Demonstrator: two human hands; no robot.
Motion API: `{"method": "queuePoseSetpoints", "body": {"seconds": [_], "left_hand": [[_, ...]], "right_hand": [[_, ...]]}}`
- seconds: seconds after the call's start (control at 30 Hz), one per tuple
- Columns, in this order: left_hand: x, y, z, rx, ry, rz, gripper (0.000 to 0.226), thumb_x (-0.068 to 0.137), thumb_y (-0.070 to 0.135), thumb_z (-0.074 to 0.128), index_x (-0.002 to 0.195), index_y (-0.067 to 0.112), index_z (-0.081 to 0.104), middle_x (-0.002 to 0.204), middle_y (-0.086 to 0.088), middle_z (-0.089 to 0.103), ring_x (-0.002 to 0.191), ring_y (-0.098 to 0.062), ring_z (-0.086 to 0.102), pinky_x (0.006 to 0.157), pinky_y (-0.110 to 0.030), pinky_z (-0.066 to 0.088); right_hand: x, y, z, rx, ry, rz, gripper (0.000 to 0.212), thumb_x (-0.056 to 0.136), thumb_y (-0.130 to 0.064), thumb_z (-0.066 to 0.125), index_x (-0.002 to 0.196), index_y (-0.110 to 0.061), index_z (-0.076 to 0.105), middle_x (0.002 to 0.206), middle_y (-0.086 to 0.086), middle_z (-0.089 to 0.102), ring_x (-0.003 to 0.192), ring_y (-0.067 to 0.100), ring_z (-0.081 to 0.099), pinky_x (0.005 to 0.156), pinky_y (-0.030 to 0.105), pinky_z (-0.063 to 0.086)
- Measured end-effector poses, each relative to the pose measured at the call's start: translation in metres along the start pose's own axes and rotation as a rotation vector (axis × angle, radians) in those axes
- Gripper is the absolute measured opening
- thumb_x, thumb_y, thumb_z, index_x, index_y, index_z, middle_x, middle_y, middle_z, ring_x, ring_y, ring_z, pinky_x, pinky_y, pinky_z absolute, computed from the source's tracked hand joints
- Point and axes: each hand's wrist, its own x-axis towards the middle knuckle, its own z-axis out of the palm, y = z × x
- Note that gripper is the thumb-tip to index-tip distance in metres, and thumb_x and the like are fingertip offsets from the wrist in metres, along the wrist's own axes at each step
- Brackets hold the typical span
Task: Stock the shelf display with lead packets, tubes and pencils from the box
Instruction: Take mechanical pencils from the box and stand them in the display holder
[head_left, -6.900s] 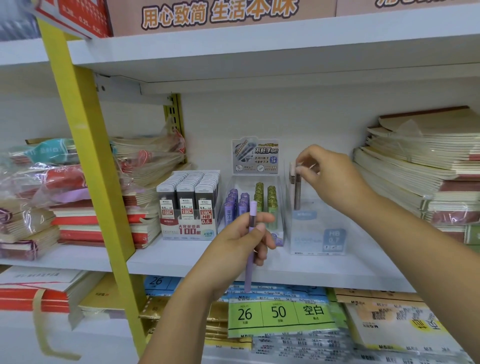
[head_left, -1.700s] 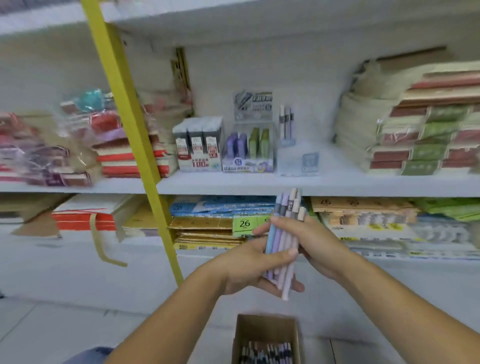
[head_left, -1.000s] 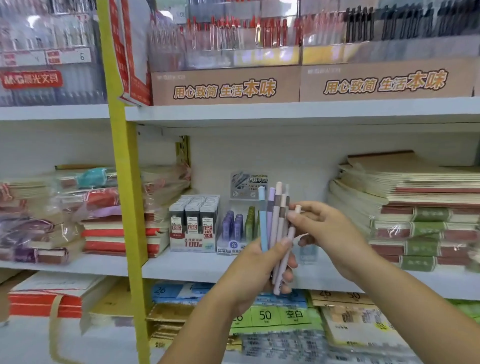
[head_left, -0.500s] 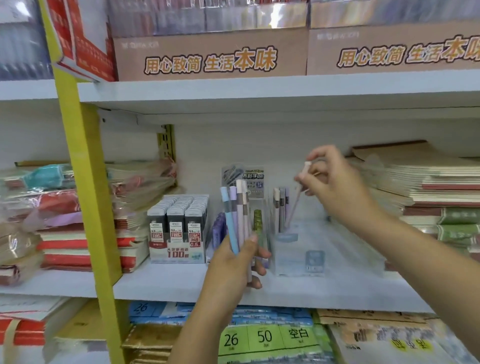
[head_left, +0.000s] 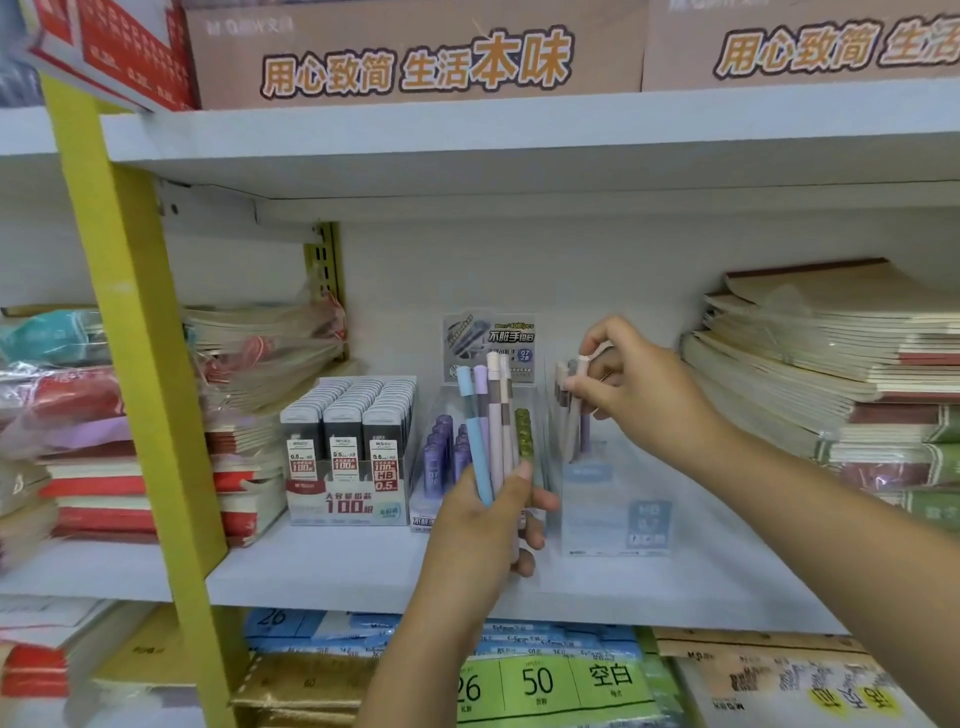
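The left hand (head_left: 485, 525) is gripping a bunch of pencils (head_left: 491, 415) upright in front of the shelf (head_left: 337, 566), its fingers curled round their lower halves. A blue one, a lilac one and two pale ones are sticking up above the thumb, side by side.

The right hand (head_left: 641, 397) is reaching over a clear holder (head_left: 613, 501) standing on the shelf. It is pinching the top of a single beige pencil (head_left: 573, 431) between thumb and fingertips. That pencil is pointing down into the back of the holder, tilted slightly. It is just beside a few other pencils (head_left: 560, 382) standing there; whether its tip is touching the bottom cannot be told.

Left of the holder, purple tubes (head_left: 441, 457) and green tubes (head_left: 523, 431) are sitting in a clear tray, partly hidden behind the bunch. Further left a carton of lead packets (head_left: 348, 447) is standing with three rows facing out.

Notebooks (head_left: 831, 364) are lying stacked at the right end of the shelf. Plastic-wrapped stacks (head_left: 88, 415) are lying at the left, beyond a yellow post (head_left: 140, 364). A green price label (head_left: 545, 680) is showing on the tier below.
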Motion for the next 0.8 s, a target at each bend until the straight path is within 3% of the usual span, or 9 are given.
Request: {"method": "queuePoseSetpoints", "body": {"seconds": [0.2, 0.3, 0.4, 0.5, 0.57, 0.67, 0.8], "left_hand": [[-0.002, 0.001, -0.001, 0.004, -0.046, -0.048, 0.028, 0.097, 0.037, 0.062, 0.107, 0.011, 0.065, 0.078, -0.001, 0.074, 0.052, -0.011, 0.051, 0.044, -0.023, 0.040], [-0.005, 0.004, -0.001, -0.014, -0.082, -0.071, 0.031, 0.093, 0.039, 0.066, 0.101, 0.009, 0.069, 0.075, 0.001, 0.073, 0.051, -0.010, 0.049, 0.043, -0.021, 0.036], [-0.009, 0.008, -0.001, -0.069, -0.121, -0.063, 0.039, 0.083, 0.044, 0.072, 0.107, 0.014, 0.070, 0.085, -0.003, 0.075, 0.052, -0.010, 0.048, 0.044, -0.020, 0.035], [-0.012, 0.009, 0.002, -0.085, -0.167, -0.030, 0.058, 0.068, 0.053, 0.075, 0.111, 0.016, 0.070, 0.085, -0.003, 0.074, 0.054, -0.011, 0.048, 0.044, -0.019, 0.034], [-0.013, 0.009, 0.002, -0.091, -0.198, -0.020, 0.052, 0.067, 0.054, 0.076, 0.106, 0.020, 0.074, 0.086, -0.005, 0.074, 0.055, -0.011, 0.048, 0.044, -0.019, 0.035], [-0.013, 0.009, -0.001, -0.088, -0.217, -0.023, 0.039, 0.074, 0.052, 0.077, 0.103, 0.025, 0.076, 0.088, -0.005, 0.073, 0.056, -0.011, 0.049, 0.045, -0.019, 0.034], [-0.011, 0.009, -0.008, -0.067, -0.206, -0.026, 0.032, 0.079, 0.049, 0.072, 0.100, 0.026, 0.077, 0.092, -0.008, 0.075, 0.057, -0.011, 0.052, 0.045, -0.020, 0.036]], "right_hand": [[-0.002, 0.004, 0.004, -0.132, -0.082, 0.040, 0.017, 0.088, -0.020, 0.068, 0.091, -0.031, 0.055, 0.074, -0.005, 0.069, 0.073, 0.013, 0.067, 0.072, 0.031, 0.052], [-0.005, -0.004, -0.001, -0.194, 0.018, 0.006, 0.012, 0.092, -0.024, 0.062, 0.103, -0.029, 0.062, 0.088, -0.009, 0.067, 0.078, 0.006, 0.061, 0.072, 0.022, 0.046], [-0.024, -0.019, -0.003, -0.014, 0.165, -0.008, 0.015, 0.094, -0.029, 0.057, 0.108, -0.035, 0.062, 0.086, -0.017, 0.063, 0.081, -0.002, 0.059, 0.068, 0.012, 0.043], [-0.048, -0.032, 0.004, 0.268, 0.105, 0.016, 0.021, 0.093, -0.032, 0.061, 0.107, -0.047, 0.057, 0.085, -0.016, 0.069, 0.082, -0.003, 0.063, 0.069, 0.006, 0.044], [-0.053, -0.037, 0.009, 0.355, 0.058, 0.042, 0.030, 0.091, -0.028, 0.064, 0.112, -0.048, 0.054, 0.085, -0.017, 0.070, 0.080, -0.005, 0.063, 0.069, 0.004, 0.042], [-0.047, -0.040, 0.008, 0.494, 0.012, 0.099, 0.038, 0.089, -0.021, 0.067, 0.117, -0.043, 0.053, 0.083, -0.010, 0.073, 0.078, -0.001, 0.065, 0.070, 0.009, 0.046], [-0.041, -0.040, 0.006, 0.658, -0.063, 0.136, 0.041, 0.088, -0.012, 0.068, 0.118, -0.036, 0.056, 0.083, 0.003, 0.075, 0.073, 0.017, 0.068, 0.064, 0.024, 0.054]]}}
